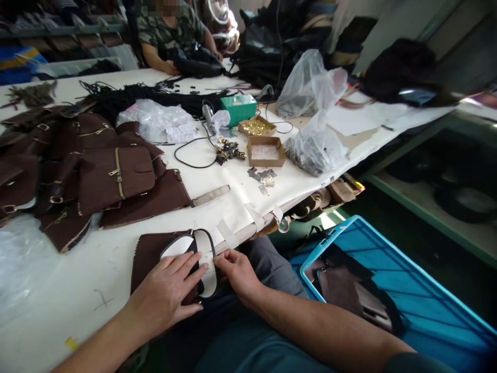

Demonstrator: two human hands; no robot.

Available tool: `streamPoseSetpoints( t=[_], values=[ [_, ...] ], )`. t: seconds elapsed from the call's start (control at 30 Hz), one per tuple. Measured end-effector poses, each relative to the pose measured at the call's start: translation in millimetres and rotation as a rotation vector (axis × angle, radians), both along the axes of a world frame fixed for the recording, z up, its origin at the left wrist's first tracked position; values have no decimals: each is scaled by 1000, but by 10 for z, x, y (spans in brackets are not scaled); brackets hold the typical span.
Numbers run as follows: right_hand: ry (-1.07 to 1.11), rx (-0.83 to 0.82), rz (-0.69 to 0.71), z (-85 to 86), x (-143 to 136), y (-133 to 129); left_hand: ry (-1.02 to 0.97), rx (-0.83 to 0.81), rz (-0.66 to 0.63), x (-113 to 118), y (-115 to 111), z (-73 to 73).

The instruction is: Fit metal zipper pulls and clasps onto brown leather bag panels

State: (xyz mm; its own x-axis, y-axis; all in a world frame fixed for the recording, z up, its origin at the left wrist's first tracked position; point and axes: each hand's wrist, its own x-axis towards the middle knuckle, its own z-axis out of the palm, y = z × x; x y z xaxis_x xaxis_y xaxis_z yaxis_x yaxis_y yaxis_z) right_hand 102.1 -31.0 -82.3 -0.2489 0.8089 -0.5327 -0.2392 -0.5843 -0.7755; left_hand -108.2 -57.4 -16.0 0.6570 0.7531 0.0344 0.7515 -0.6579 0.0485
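Observation:
A brown bag panel lies at the front edge of the white table, with a white piece with dark edging on top of it. My left hand rests on this work, palm down and fingers spread, pressing on the white piece and the panel. With thumb and forefinger, my right hand pinches the dark-edged rim of the white piece on its right side. Whether anything small sits inside that pinch is hidden by the fingers.
Brown bag parts with zips are heaped at left. Further back are small cardboard trays, metal plates, a green box and plastic bags. A blue crate stands at right. A person works across the table.

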Motion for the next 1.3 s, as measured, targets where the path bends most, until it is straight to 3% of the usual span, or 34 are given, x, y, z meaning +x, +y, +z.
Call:
streamPoseSetpoints(
  t=[0.1, 0.17, 0.3, 0.37, 0.43, 0.53, 0.73, 0.9, 1.0, 1.07, 1.13, 1.2, 1.3],
  values=[
    [-138, 141, 129, 71, 190, 106, -86, 55, 35, 7, -20, -78],
    [-321, 338, 132, 200, 401, 308, -107, 73, 39, 11, -26, -106],
    [-918, 733, 134, 546, 888, 1077, -144, 97, 48, 17, -28, -122],
    [-1265, 740, 181, 641, 1074, 1505, -157, 84, 64, 17, -29, -125],
    [-1380, 686, 208, 638, 1183, 1829, -149, 67, 68, 11, -35, -126],
    [-1428, 618, 221, 517, 1218, 2038, -121, 47, 63, -11, -52, -121],
    [-1375, 600, 247, 413, 1192, 2037, -99, -22, 75, -58, -65, -103],
    [-1262, 591, 294, 540, 1199, 2173, -85, -9, 63, -73, -65, -108],
    [-1189, 628, 310, 651, 1086, 2100, -98, 24, 51, -82, -65, -126],
    [-1064, 660, 315, 705, 926, 1864, -106, 44, 43, -87, -64, -132],
    [-806, 657, 325, 716, 715, 1483, -112, 56, 41, -90, -62, -131],
    [-522, 584, 364, 674, 485, 1041, -112, 57, 42, -90, -59, -125],
    [-326, 426, 370, 534, 185, 513, -98, 49, 46, -87, -55, -120]
  ],
)
